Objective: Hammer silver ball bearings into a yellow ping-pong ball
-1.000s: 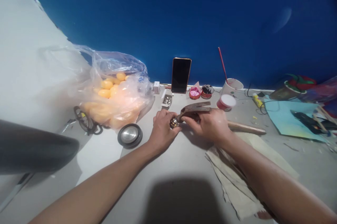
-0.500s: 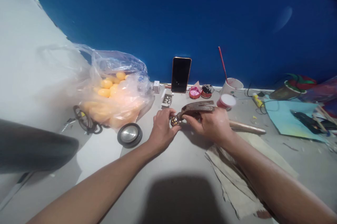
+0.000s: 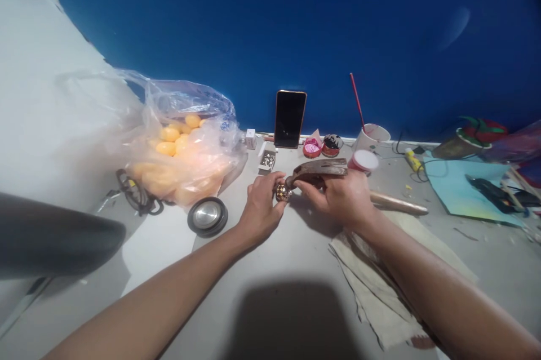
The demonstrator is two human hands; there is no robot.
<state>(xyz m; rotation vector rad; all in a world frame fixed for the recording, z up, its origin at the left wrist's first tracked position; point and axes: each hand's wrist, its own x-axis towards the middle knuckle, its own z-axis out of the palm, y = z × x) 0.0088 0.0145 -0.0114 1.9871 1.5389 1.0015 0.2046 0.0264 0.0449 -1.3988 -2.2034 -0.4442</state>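
Observation:
Between the thumb and fingers of my left hand (image 3: 262, 200) is a small round ball studded with shiny metal pins (image 3: 283, 192). My right hand (image 3: 344, 198) is closed around a claw hammer (image 3: 321, 169) near its head. The hammer's striking face is at the ball's upper right; whether they touch is hard to tell. Out past my right hand sticks the wooden handle, pointing right. Just beyond my left hand stands a small open box (image 3: 267, 161) of shiny metal pins.
A clear plastic bag (image 3: 190, 151) of yellow balls sits at the left, behind a round dark-rimmed lid (image 3: 207, 216). A phone (image 3: 290, 119) leans on the blue wall. Small red tubs, a white cup (image 3: 373, 133) and a beige cloth (image 3: 372, 275) lie around the right side.
The hammer head has shifted slightly to the right and up. The ball seems turned a little in my left hand, showing more of its studded side.

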